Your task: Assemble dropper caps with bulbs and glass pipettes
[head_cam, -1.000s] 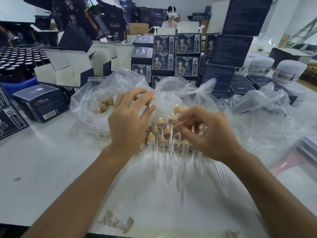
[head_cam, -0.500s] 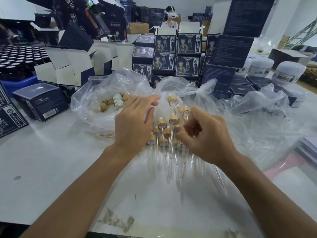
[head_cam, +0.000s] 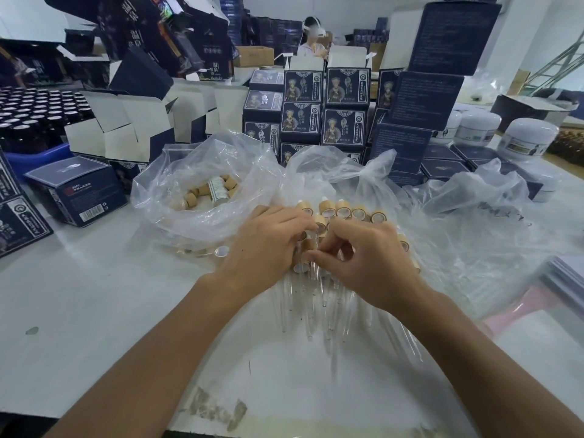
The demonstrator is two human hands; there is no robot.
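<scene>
Hands are meeting over the pile of finished droppers (head_cam: 344, 216), which is lying on a clear plastic sheet (head_cam: 474, 248) at the middle of the table (head_cam: 94, 295), wooden collars far, glass pipettes (head_cam: 311, 311) pointing near. Left hand (head_cam: 268, 245) is curling its fingers around a wooden dropper cap (head_cam: 320, 222) at the near edge of the pile; its grip is closed on the cap, though the fingertips are partly hidden. Right hand (head_cam: 366, 263) is pinching thumb against forefinger just beside that cap; whether a pipette is in that pinch cannot be told, glass being nearly invisible here. Judgement: the step looks like seating or laying down one assembled piece. Doing it well is calling for a straight, axial push, light pressure on the glass, collar held steady, and the finished piece laid parallel with the others so tips are not crossing. Loose caps are waiting in the open plastic bag (head_cam: 202, 172) at far left.
</scene>
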